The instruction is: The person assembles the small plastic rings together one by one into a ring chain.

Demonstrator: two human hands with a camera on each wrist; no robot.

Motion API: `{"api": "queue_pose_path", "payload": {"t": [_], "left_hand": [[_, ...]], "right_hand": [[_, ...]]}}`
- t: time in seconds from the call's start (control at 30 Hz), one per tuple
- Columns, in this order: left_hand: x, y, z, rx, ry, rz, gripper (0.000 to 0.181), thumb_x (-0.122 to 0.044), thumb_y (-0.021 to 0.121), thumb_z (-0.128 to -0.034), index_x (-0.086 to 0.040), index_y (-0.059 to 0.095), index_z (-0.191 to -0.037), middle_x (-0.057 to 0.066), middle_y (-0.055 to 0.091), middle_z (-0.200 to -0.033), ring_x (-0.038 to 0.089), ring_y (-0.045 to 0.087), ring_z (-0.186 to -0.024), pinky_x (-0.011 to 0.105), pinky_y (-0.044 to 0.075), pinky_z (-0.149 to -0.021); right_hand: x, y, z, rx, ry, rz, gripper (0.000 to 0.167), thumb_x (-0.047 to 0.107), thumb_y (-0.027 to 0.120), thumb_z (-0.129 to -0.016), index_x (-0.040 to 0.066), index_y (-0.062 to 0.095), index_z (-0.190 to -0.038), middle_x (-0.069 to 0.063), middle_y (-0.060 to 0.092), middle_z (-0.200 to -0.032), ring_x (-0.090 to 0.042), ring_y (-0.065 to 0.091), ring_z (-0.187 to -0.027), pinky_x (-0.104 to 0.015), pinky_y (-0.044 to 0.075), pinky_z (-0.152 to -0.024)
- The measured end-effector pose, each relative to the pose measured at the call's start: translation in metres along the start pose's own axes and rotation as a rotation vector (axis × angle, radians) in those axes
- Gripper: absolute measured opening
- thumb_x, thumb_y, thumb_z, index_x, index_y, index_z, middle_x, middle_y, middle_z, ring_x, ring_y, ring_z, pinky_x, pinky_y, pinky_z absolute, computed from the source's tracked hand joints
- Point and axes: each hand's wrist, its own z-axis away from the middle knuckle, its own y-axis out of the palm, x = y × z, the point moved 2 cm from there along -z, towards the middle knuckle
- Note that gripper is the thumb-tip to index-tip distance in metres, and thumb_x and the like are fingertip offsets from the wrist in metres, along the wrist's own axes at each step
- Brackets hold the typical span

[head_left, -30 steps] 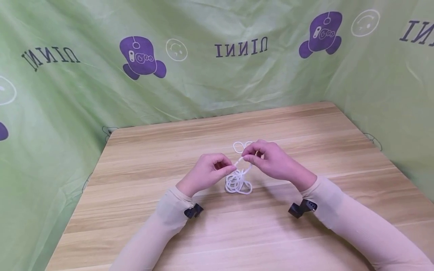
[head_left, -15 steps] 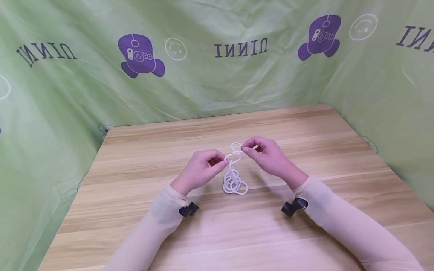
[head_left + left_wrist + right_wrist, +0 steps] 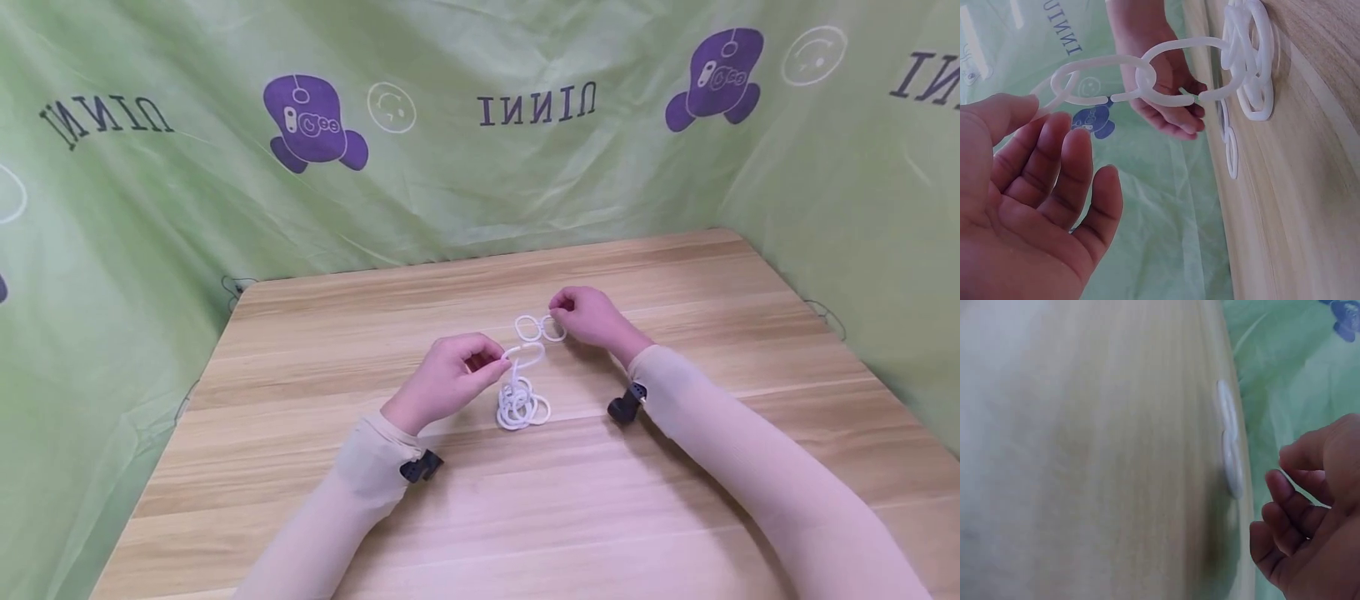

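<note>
My left hand (image 3: 450, 375) pinches an end link of a white plastic chain (image 3: 1104, 62) between thumb and index finger. Its raised oval links have small splits in them and run down to a heap of links (image 3: 516, 406) on the wooden table. Farther back, two joined white links (image 3: 528, 328) lie flat, apart from the chain. Just beside that pair, my right hand (image 3: 592, 317) hovers over the table with loosely curled fingers. Nothing shows between its thumb and fingers (image 3: 1280, 487) in the right wrist view.
The wooden table (image 3: 375, 308) reaches back to a green printed cloth (image 3: 450, 200), which hangs behind it and along both sides. Thin dark wires (image 3: 238, 287) show at the table's back left corner. Black wrist cameras (image 3: 624, 406) sit on both cuffs.
My right hand has let go of the chain link near my left hand and moved right and back, beside the two joined links. My left hand has shifted slightly left, still pinching the chain.
</note>
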Motion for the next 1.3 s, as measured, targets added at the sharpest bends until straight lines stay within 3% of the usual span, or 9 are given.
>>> {"api": "queue_pose_path", "payload": {"t": [0.23, 0.47, 0.7, 1.07, 1.3], "left_hand": [[-0.003, 0.006, -0.003, 0.027, 0.016, 0.015, 0.007, -0.014, 0.070, -0.0921, -0.008, 0.071, -0.092, -0.004, 0.066, -0.080, 0.009, 0.059, -0.069, 0.033, 0.053, -0.064], [-0.002, 0.008, -0.003, 0.042, 0.006, 0.008, 0.007, -0.015, 0.070, -0.0924, -0.008, 0.071, -0.091, -0.005, 0.065, -0.079, 0.008, 0.058, -0.069, 0.027, 0.051, -0.064], [-0.001, 0.010, -0.004, 0.056, -0.017, 0.001, 0.008, -0.016, 0.070, -0.0924, -0.009, 0.071, -0.091, -0.005, 0.065, -0.079, 0.009, 0.058, -0.069, 0.026, 0.051, -0.065], [0.003, 0.010, -0.003, 0.061, -0.046, -0.003, 0.007, -0.017, 0.070, -0.0928, -0.010, 0.071, -0.091, -0.005, 0.065, -0.080, 0.010, 0.058, -0.070, 0.027, 0.051, -0.065], [0.006, 0.009, -0.001, 0.053, -0.062, 0.003, 0.007, -0.017, 0.070, -0.0925, -0.010, 0.071, -0.092, -0.005, 0.065, -0.080, 0.011, 0.058, -0.070, 0.027, 0.051, -0.064]], "right_hand": [[-0.015, 0.000, -0.014, 0.047, -0.001, 0.116, 0.024, 0.015, 0.060, -0.089, 0.001, 0.066, -0.108, -0.014, 0.066, -0.101, -0.028, 0.060, -0.095, -0.043, 0.047, -0.090], [-0.017, 0.000, -0.014, 0.098, 0.011, 0.189, 0.016, 0.016, 0.066, -0.088, 0.004, 0.068, -0.099, -0.009, 0.067, -0.092, -0.027, 0.060, -0.089, -0.043, 0.047, -0.086], [-0.017, -0.002, -0.010, 0.095, -0.005, 0.247, 0.012, 0.015, 0.065, -0.090, 0.004, 0.067, -0.095, -0.009, 0.067, -0.091, -0.029, 0.060, -0.091, -0.045, 0.046, -0.090], [-0.021, -0.006, -0.001, 0.132, 0.034, 0.229, 0.009, 0.012, 0.058, -0.094, 0.004, 0.061, -0.095, -0.009, 0.062, -0.088, -0.027, 0.057, -0.083, -0.039, 0.046, -0.077], [-0.022, -0.007, 0.012, 0.116, -0.018, 0.220, 0.007, 0.011, 0.057, -0.095, 0.005, 0.060, -0.093, -0.008, 0.060, -0.085, -0.027, 0.057, -0.084, -0.042, 0.046, -0.081]]}}
